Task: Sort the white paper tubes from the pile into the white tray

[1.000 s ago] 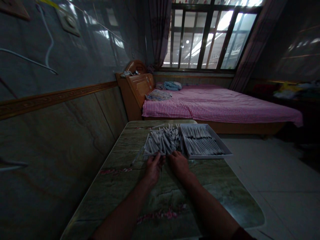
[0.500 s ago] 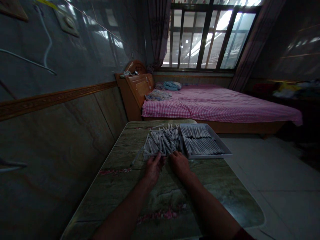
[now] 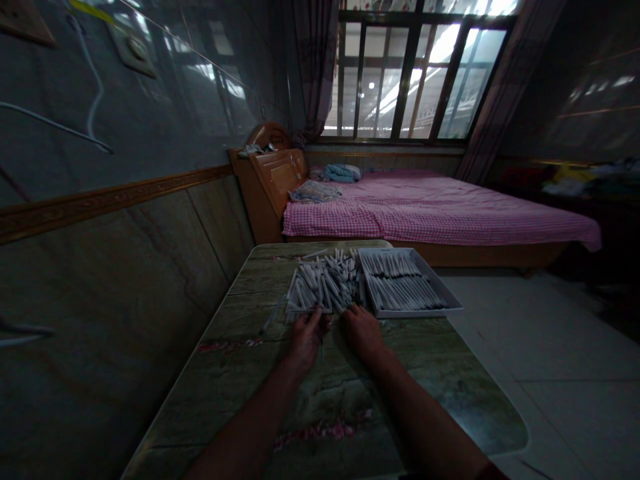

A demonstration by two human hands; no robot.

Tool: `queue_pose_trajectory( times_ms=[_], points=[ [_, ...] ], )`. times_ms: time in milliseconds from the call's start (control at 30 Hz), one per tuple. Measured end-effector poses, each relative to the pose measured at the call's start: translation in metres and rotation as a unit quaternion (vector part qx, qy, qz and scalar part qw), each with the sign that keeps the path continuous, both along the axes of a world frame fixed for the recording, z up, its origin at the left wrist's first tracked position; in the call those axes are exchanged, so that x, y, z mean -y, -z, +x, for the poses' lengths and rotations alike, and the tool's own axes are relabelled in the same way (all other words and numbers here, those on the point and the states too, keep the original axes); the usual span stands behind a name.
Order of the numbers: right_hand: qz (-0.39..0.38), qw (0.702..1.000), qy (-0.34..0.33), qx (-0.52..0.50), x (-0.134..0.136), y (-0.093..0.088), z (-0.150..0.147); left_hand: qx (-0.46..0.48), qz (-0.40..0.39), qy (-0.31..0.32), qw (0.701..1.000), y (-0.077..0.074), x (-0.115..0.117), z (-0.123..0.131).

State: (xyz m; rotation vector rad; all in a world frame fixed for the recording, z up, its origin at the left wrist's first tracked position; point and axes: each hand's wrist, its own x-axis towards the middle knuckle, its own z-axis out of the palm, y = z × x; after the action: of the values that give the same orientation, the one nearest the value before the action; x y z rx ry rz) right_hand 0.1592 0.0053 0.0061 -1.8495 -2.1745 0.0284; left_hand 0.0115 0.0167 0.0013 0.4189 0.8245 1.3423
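Note:
A heap of slim white pens with some dark ends lies on the table, partly in a shallow pale tray. My left hand is closed at the near edge of the heap, thumb against fingers. A thin pen-like stick pokes out below its fingers. Just to the right, my right hand has its fingers curled down by the heap; whatever they hold is hidden. Beside it stands a white box with pens laid side by side in two rows.
A wood-patterned table with rounded corners carries everything. One loose pen lies left of the heap. Beyond the table is a bed with a pink checked sheet; a tiled wall runs along the left.
My right hand has shifted very slightly down, toward me, at the heap's edge. My left hand stays almost in place, and the pens and box look the same.

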Motion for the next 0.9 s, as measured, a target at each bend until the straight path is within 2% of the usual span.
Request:
queue_pose_trajectory(
  times_ms=[67, 133, 233, 333, 433, 533, 700, 900],
  points=[
    [0.021, 0.997, 0.006, -0.074, 0.001, 0.003, 0.000, -0.001, 0.004, 0.000, 1.000, 0.000, 0.001, 0.000],
    [0.042, 0.980, 0.009, -0.193, 0.002, 0.007, 0.000, -0.005, 0.006, 0.002, 1.000, 0.000, 0.001, 0.000],
    [0.056, 0.920, 0.002, -0.388, -0.001, 0.014, 0.001, -0.011, 0.009, 0.005, 1.000, 0.001, 0.001, 0.000],
    [0.026, 0.850, -0.003, -0.526, -0.005, 0.018, -0.001, -0.011, 0.017, 0.005, 1.000, 0.004, 0.000, 0.001],
    [-0.027, 0.788, -0.006, -0.615, -0.007, 0.019, -0.004, -0.012, 0.031, 0.012, 0.999, 0.005, 0.000, 0.001],
    [-0.045, 0.749, -0.010, -0.661, -0.007, 0.020, -0.008, -0.016, 0.040, 0.014, 0.999, 0.006, 0.000, 0.001],
    [-0.037, 0.733, -0.004, -0.680, -0.007, 0.022, -0.012, -0.028, 0.043, 0.014, 0.999, 0.009, -0.001, 0.002],
    [-0.013, 0.756, -0.003, -0.654, -0.008, 0.025, -0.009, -0.031, 0.041, 0.017, 0.999, 0.008, 0.000, 0.002]
  ],
)
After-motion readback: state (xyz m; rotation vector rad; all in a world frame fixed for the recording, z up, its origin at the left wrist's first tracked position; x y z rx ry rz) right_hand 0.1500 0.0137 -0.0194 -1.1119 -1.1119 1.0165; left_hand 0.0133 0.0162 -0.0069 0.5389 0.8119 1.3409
